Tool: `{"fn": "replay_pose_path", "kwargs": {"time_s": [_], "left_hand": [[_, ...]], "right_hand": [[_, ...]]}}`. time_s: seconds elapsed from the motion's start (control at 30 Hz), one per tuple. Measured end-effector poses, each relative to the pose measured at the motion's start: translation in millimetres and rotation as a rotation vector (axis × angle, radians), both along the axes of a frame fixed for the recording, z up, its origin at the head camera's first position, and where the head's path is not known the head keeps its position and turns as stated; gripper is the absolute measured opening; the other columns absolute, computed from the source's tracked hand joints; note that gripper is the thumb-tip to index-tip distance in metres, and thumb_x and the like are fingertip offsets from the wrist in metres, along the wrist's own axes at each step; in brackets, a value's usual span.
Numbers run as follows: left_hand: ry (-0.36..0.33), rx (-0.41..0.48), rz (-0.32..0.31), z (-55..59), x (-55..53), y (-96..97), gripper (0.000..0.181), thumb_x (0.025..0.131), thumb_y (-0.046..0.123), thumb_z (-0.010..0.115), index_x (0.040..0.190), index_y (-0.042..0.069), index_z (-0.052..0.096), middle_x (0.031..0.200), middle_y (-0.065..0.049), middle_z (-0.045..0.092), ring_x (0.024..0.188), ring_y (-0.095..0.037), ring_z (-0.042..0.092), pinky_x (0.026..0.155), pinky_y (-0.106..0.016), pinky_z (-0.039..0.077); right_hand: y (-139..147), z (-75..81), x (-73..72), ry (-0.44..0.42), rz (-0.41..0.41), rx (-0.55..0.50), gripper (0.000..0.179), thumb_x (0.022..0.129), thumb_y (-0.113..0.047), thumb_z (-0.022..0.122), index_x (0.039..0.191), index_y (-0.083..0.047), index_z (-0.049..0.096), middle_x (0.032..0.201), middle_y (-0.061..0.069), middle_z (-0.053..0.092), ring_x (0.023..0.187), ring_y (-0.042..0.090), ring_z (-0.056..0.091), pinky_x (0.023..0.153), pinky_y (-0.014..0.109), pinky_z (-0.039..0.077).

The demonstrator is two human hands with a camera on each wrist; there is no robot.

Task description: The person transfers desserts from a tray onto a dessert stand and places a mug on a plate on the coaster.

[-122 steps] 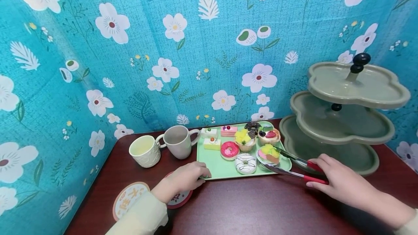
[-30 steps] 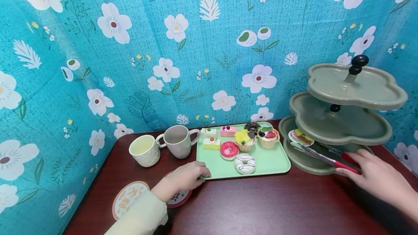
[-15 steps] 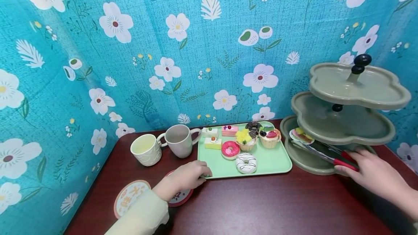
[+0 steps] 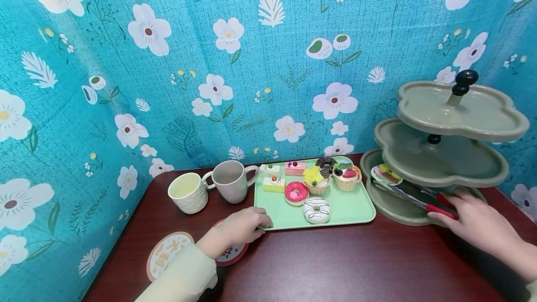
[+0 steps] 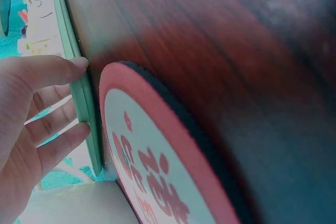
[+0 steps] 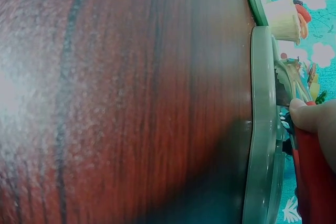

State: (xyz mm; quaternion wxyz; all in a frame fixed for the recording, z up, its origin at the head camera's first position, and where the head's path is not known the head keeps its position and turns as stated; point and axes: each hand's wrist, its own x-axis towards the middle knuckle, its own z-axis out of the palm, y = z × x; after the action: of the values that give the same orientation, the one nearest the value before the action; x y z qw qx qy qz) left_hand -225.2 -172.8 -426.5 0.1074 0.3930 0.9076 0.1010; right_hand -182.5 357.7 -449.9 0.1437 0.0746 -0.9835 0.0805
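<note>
My right hand (image 4: 482, 220) grips red-handled metal tongs (image 4: 404, 196) low at the right. The ends of the tongs are at a fruit-topped tart (image 4: 387, 175), over the left part of the bottom tier (image 4: 392, 213) of a green three-tier stand. In the right wrist view the thumb presses the red handle (image 6: 315, 182), and the tart's pale fluted side (image 6: 283, 72) shows above the tier's rim. My left hand (image 4: 241, 227) pinches the near left corner of the light green tray (image 4: 285, 218). Thumb and fingertips lie along the tray's rim in the left wrist view.
The tray bears a white donut (image 4: 316, 210), a pink donut (image 4: 296, 193), a dark donut, two cupcakes and small cake slices. Two mugs (image 4: 228, 181) stand to its left. Two round coasters (image 4: 169, 255) lie near my left forearm. The stand's upper tiers (image 4: 444, 162) overhang the tongs.
Earlier the tart sat at the tray's right side, between the tongs' ends. My right hand has carried it rightward onto the stand's bottom tier. My left hand stays at the tray corner.
</note>
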Motion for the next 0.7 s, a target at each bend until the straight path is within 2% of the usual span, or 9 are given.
{"fn": "replay_pose_path", "kwargs": {"time_s": [0.2, 0.37, 0.57, 0.7], "left_hand": [[0.001, -0.001, 0.002, -0.6, -0.1, 0.1, 0.022, 0.092, 0.003, 0.074, 0.111, 0.013, 0.078, 0.101, 0.004, 0.069, 0.095, -0.004, 0.062, 0.085, -0.024, 0.054], [0.007, 0.000, 0.001, -0.7, 0.2, 0.1, 0.022, 0.092, 0.003, 0.075, 0.111, 0.013, 0.078, 0.101, 0.004, 0.068, 0.094, -0.004, 0.062, 0.085, -0.023, 0.054], [0.012, 0.005, -0.001, -0.2, 0.7, 0.1, 0.022, 0.091, 0.003, 0.075, 0.110, 0.013, 0.078, 0.100, 0.005, 0.068, 0.094, -0.004, 0.062, 0.084, -0.023, 0.054], [0.012, 0.008, -0.001, -0.4, 0.6, 0.0, 0.022, 0.091, 0.003, 0.075, 0.110, 0.013, 0.078, 0.100, 0.005, 0.068, 0.094, -0.004, 0.062, 0.084, -0.023, 0.054]], "right_hand": [[-1.4, 1.7, 1.1, -0.008, -0.011, -0.003, 0.064, 0.078, -0.044, 0.087, 0.105, 0.011, 0.069, 0.101, 0.030, 0.058, 0.094, 0.048, 0.054, 0.079, 0.066, 0.046], [-2.3, 5.9, 2.1, -0.054, -0.030, 0.003, 0.068, 0.079, -0.047, 0.086, 0.109, 0.012, 0.068, 0.105, 0.033, 0.057, 0.099, 0.050, 0.052, 0.080, 0.068, 0.045], [0.9, 6.8, 2.5, -0.083, -0.051, 0.008, 0.070, 0.079, -0.048, 0.086, 0.110, 0.012, 0.067, 0.103, 0.032, 0.055, 0.094, 0.048, 0.054, 0.073, 0.064, 0.049], [5.8, 3.4, 5.4, -0.089, -0.068, 0.002, 0.076, 0.077, -0.049, 0.087, 0.114, 0.014, 0.065, 0.106, 0.035, 0.053, 0.097, 0.049, 0.052, 0.072, 0.065, 0.050]]}}
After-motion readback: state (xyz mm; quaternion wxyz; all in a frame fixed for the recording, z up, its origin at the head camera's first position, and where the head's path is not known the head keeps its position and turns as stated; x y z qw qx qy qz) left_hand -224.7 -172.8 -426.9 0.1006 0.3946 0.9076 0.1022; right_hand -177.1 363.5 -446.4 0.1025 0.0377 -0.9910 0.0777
